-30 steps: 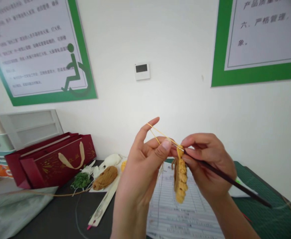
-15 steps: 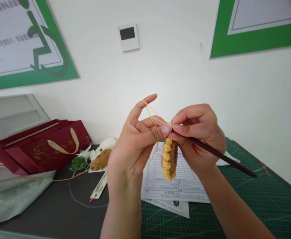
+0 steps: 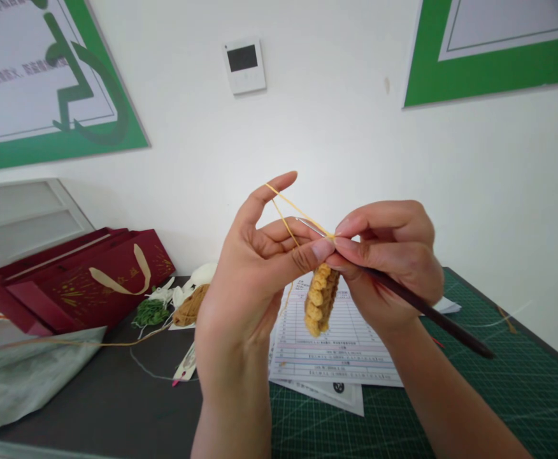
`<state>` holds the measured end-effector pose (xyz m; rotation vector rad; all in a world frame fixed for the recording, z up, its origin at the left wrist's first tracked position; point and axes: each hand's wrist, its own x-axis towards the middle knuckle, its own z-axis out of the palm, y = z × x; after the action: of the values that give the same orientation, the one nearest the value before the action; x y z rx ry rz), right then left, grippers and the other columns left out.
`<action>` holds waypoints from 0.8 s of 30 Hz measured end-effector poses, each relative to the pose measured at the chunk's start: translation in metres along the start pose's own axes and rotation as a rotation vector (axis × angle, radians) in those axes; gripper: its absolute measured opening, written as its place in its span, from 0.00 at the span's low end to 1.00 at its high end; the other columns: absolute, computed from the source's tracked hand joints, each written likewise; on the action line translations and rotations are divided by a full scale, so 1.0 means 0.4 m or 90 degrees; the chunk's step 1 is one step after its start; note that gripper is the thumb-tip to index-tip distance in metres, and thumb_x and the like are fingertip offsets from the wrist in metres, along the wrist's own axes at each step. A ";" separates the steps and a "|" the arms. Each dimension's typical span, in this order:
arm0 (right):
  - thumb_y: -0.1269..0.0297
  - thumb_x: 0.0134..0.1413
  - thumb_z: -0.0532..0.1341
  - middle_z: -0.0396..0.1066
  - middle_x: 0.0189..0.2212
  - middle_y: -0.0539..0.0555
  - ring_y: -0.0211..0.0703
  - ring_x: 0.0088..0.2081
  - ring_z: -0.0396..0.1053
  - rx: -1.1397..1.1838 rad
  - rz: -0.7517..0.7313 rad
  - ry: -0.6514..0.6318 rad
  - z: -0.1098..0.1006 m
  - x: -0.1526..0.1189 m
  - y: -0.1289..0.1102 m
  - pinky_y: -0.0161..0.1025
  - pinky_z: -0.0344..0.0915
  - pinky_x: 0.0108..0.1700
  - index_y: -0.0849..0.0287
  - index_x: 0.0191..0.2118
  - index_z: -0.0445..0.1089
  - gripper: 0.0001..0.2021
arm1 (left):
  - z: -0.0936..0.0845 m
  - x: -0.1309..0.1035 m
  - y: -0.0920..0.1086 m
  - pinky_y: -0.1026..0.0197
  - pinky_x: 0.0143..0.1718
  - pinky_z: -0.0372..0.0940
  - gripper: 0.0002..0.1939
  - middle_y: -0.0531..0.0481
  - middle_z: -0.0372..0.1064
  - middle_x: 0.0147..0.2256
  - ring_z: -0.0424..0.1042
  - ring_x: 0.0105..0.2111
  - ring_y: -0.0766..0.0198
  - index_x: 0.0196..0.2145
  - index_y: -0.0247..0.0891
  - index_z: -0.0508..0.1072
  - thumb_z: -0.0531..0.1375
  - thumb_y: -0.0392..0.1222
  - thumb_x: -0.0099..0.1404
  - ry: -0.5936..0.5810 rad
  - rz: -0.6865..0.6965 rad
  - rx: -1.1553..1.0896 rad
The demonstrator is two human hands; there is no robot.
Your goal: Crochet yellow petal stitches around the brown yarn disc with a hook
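A yellow crocheted piece [image 3: 321, 299] with a bumpy edge hangs below my fingertips. My left hand [image 3: 255, 274] pinches its top between thumb and fingers, index finger raised. Yellow yarn [image 3: 295, 207] loops over that index finger and runs down to the work. In my right hand [image 3: 391, 261] is a crochet hook [image 3: 427, 309] with a dark handle, its metal tip pointing left past my left thumb. The right fingertips press close to the stitches, touching the left thumb. Where exactly the hook passes through the stitches is hidden by my fingers.
Printed sheets [image 3: 327, 357] lie on a green cutting mat [image 3: 307, 430] under my hands. To the left are a brown yarn ball [image 3: 190, 306], green yarn [image 3: 151, 312], a dark red gift bag [image 3: 78, 280] and a greyish cloth [image 3: 35, 376]. A white wall stands behind.
My right hand has shifted slightly right, and more of the hook's metal shaft shows. The left hand has moved a little left, and the crocheted piece has tilted and risen slightly.
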<state>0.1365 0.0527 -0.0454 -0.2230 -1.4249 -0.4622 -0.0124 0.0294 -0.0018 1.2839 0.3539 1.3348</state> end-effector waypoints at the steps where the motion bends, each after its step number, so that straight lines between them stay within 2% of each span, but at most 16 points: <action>1: 0.71 0.60 0.67 0.72 0.36 0.51 0.43 0.36 0.72 -0.010 0.011 -0.004 0.000 -0.002 -0.002 0.42 0.70 0.30 0.49 0.36 0.73 0.07 | 0.000 -0.001 0.001 0.63 0.33 0.71 0.42 0.55 0.77 0.28 0.76 0.28 0.63 0.60 0.42 0.66 0.75 0.26 0.50 0.004 0.000 0.004; 4: 0.70 0.60 0.67 0.72 0.37 0.50 0.44 0.36 0.72 -0.040 0.048 -0.016 -0.003 -0.006 -0.008 0.44 0.71 0.31 0.46 0.37 0.72 0.08 | 0.004 -0.003 0.001 0.62 0.35 0.71 0.40 0.54 0.77 0.29 0.76 0.29 0.64 0.59 0.43 0.68 0.73 0.25 0.52 0.020 0.008 0.026; 7: 0.69 0.61 0.66 0.70 0.37 0.50 0.44 0.35 0.72 -0.048 0.063 -0.012 -0.005 -0.006 -0.010 0.45 0.72 0.31 0.45 0.37 0.71 0.08 | 0.015 -0.009 -0.002 0.61 0.36 0.72 0.41 0.54 0.77 0.29 0.77 0.29 0.62 0.59 0.43 0.68 0.74 0.24 0.51 0.041 0.055 0.064; 10: 0.71 0.60 0.66 0.69 0.36 0.50 0.45 0.35 0.71 -0.051 0.054 -0.015 -0.005 -0.003 -0.012 0.45 0.72 0.32 0.45 0.36 0.70 0.10 | 0.028 -0.020 -0.005 0.60 0.36 0.72 0.38 0.53 0.77 0.29 0.77 0.30 0.61 0.60 0.44 0.67 0.73 0.28 0.55 0.082 0.129 0.128; 13: 0.73 0.58 0.67 0.69 0.36 0.50 0.44 0.36 0.70 -0.057 0.038 -0.027 -0.005 -0.001 -0.013 0.45 0.71 0.32 0.47 0.36 0.70 0.11 | 0.034 -0.027 -0.008 0.58 0.36 0.72 0.35 0.52 0.78 0.31 0.79 0.34 0.57 0.60 0.46 0.66 0.72 0.31 0.58 0.092 0.165 0.182; 19: 0.73 0.59 0.66 0.69 0.36 0.50 0.45 0.37 0.71 -0.068 0.055 -0.022 0.002 -0.005 -0.017 0.45 0.70 0.34 0.47 0.37 0.70 0.10 | 0.026 -0.027 -0.012 0.57 0.37 0.73 0.35 0.52 0.79 0.32 0.80 0.36 0.55 0.60 0.45 0.66 0.72 0.32 0.58 0.099 0.168 0.208; 24: 0.68 0.60 0.67 0.69 0.35 0.51 0.48 0.37 0.72 -0.046 0.133 0.041 0.016 -0.007 -0.021 0.49 0.72 0.35 0.46 0.35 0.71 0.07 | 0.032 -0.019 -0.022 0.60 0.36 0.73 0.37 0.52 0.80 0.32 0.79 0.34 0.58 0.60 0.46 0.66 0.73 0.32 0.57 0.093 0.161 0.152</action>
<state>0.1270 0.0481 -0.0485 -0.4078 -1.3073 -0.3466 0.0001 0.0193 -0.0079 1.4691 0.4766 1.6440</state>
